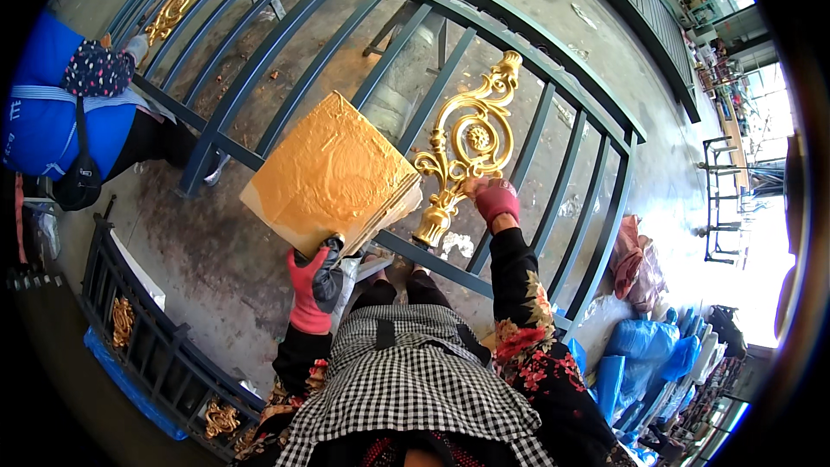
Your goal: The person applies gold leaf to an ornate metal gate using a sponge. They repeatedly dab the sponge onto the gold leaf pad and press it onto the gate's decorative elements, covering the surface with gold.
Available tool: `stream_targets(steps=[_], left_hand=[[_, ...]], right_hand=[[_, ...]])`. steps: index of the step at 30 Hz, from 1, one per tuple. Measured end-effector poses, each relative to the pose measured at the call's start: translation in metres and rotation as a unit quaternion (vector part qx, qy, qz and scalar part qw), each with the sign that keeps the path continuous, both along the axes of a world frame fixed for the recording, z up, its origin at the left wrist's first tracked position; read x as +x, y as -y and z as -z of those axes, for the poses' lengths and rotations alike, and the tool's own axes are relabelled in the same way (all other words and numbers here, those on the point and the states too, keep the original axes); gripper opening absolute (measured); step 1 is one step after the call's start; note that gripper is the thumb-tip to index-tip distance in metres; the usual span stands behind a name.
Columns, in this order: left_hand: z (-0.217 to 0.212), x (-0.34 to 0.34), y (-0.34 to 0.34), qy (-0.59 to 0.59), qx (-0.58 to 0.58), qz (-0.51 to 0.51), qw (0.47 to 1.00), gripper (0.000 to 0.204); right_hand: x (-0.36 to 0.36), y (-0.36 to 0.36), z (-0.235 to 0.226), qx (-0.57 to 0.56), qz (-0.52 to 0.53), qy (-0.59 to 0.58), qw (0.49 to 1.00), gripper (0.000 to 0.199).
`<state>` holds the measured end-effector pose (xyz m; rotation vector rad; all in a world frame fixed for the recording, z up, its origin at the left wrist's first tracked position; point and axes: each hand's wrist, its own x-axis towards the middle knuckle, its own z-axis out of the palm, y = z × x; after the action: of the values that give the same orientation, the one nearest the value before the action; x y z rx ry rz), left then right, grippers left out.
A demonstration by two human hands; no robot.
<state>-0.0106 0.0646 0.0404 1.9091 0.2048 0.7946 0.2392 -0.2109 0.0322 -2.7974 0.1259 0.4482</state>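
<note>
My left hand (pixel 316 284), in a pink and black glove, grips the near corner of a thick square board (pixel 333 177). Wet-looking gold paint coats the board's top, and its right edge looks layered. To the right, a gold scroll ornament (pixel 478 138) with a round rosette sits between the bars of a dark metal railing (pixel 393 52). My right hand (pixel 496 199), in a dark red glove, is closed at the ornament's lower right curve. Its fingers are bent against the gold surface; whatever they hold is hidden.
At the left, another person in blue (pixel 60 121) has a gloved hand by a second gold ornament (pixel 186 0) on the same railing. Another dark railing (pixel 147 337) with gold pieces stands lower left. Blue plastic-wrapped bundles (pixel 644 350) and reddish cloth (pixel 635 264) lie at the right.
</note>
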Motion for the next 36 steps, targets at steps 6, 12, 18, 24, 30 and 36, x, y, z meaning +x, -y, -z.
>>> stream_targets(steps=[6, 12, 18, 24, 30, 36], left_hand=[[-0.02, 0.002, 0.005, -0.059, -0.274, -0.039, 0.959, 0.017], [-0.018, 0.007, 0.008, -0.078, -0.494, -0.016, 0.866, 0.018], [-0.034, 0.016, 0.021, -0.103, -0.469, -0.02, 0.877, 0.022], [-0.024, 0.005, 0.025, -0.088, -0.317, -0.04, 0.943, 0.018], [-0.022, 0.005, 0.034, -0.112, -0.481, -0.041, 0.868, 0.018], [-0.028, 0.004, 0.03, -0.095, -0.466, -0.057, 0.878, 0.019]], right_hand=[[-0.018, -0.011, -0.015, -0.061, 0.005, 0.028, 0.998, 0.036], [-0.022, -0.008, -0.009, 0.087, -0.04, 0.087, 0.992, 0.03], [-0.032, -0.018, -0.021, 0.007, -0.039, 0.071, 0.997, 0.031], [-0.02, -0.03, -0.035, 0.044, -0.069, 0.08, 0.993, 0.031], [-0.001, -0.035, -0.022, -0.079, -0.184, 0.089, 0.976, 0.03], [0.017, -0.051, -0.01, -0.079, -0.308, 0.11, 0.942, 0.027]])
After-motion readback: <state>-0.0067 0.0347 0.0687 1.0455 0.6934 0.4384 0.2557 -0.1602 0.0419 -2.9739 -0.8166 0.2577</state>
